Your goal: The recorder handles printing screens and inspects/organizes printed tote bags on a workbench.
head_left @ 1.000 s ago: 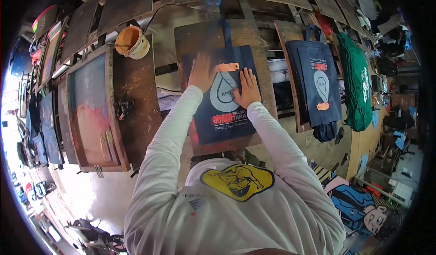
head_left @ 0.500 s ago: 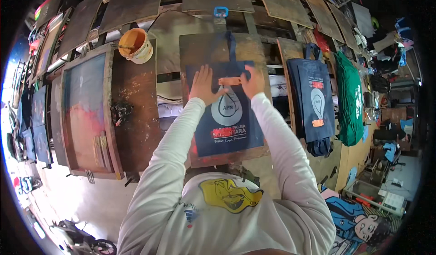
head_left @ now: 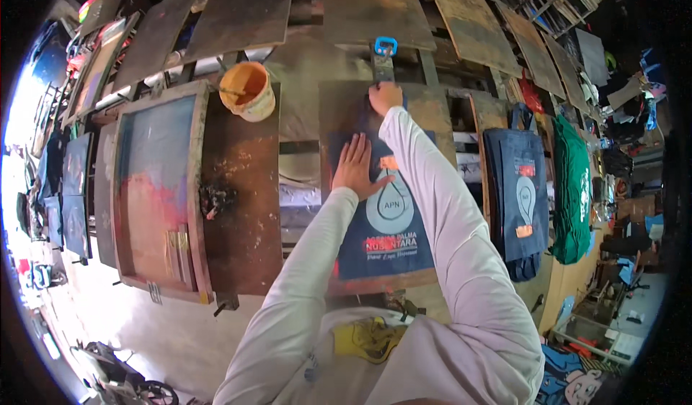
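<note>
A dark blue fabric bag [head_left: 353, 250] lies flat on a worn wooden board [head_left: 335, 106], its printing toward me. The print shows a pale drop emblem, with white lettering and a red patch below it. My left hand [head_left: 355, 166] rests open on the bag's left side, fingers spread and thumb toward the emblem. A small orange strip [head_left: 389, 162] sits just above the emblem, partly behind my right sleeve. Beyond the bag's top edge, my right hand [head_left: 386, 99] is closed at the dark bag handle, which it mostly covers.
A blue-framed gadget [head_left: 386, 46] stands beyond the board. To the left are a paint-stained bucket [head_left: 263, 102] and a framed printing screen [head_left: 198, 189]. On the right lie a stack of similar blue bags [head_left: 497, 189] and folded green bags [head_left: 571, 196].
My right hand has left the orange strip and reached forward to the bag's handle, closing there. My left hand stays flat on the bag. The whole view has shifted.
</note>
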Demonstrator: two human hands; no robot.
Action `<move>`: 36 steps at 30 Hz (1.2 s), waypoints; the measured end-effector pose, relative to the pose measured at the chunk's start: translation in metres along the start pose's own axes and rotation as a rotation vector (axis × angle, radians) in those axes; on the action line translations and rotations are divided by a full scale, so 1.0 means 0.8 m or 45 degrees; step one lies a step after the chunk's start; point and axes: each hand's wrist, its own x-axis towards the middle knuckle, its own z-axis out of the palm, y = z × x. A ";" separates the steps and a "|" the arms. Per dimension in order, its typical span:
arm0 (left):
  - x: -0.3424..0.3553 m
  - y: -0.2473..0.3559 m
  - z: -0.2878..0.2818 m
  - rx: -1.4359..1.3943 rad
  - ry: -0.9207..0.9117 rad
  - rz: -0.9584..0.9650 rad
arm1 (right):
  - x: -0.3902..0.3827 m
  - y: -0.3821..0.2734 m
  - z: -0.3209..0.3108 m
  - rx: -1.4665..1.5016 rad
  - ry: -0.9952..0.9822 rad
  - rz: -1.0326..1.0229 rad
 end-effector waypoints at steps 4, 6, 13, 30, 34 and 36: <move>-0.003 -0.021 -0.007 0.027 0.027 -0.055 | -0.044 -0.004 -0.027 0.170 0.111 -0.046; 0.002 -0.013 -0.007 0.003 0.029 -0.027 | -0.072 0.045 -0.045 0.265 0.075 -0.266; -0.007 -0.013 -0.009 0.012 0.003 0.005 | -0.189 0.099 -0.123 0.049 -0.339 -0.492; -0.002 0.011 -0.008 0.282 -0.067 -0.009 | -0.336 0.161 -0.148 -0.424 -0.035 -0.272; -0.009 0.011 -0.016 0.208 0.061 -0.094 | -0.382 0.128 -0.153 -0.133 -0.245 -0.570; -0.038 0.023 -0.014 0.026 0.224 0.046 | -0.403 0.132 -0.139 -0.057 -0.324 -0.493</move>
